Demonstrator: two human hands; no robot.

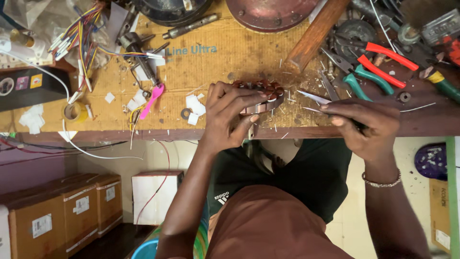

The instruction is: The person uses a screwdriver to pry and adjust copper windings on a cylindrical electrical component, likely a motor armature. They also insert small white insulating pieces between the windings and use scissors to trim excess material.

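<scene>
Where hands work: blue-lettered cardboard sheet (206,57)

Red-handled pliers (390,55), green-handled pliers (364,79), a tape roll (74,111) and coloured wires (81,33) lie about.

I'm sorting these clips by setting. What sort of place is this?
Probably a small electrical repair workshop: a cluttered workbench, pliers, bundles of coloured wires, and a copper-wound ring held by the left hand.
</scene>
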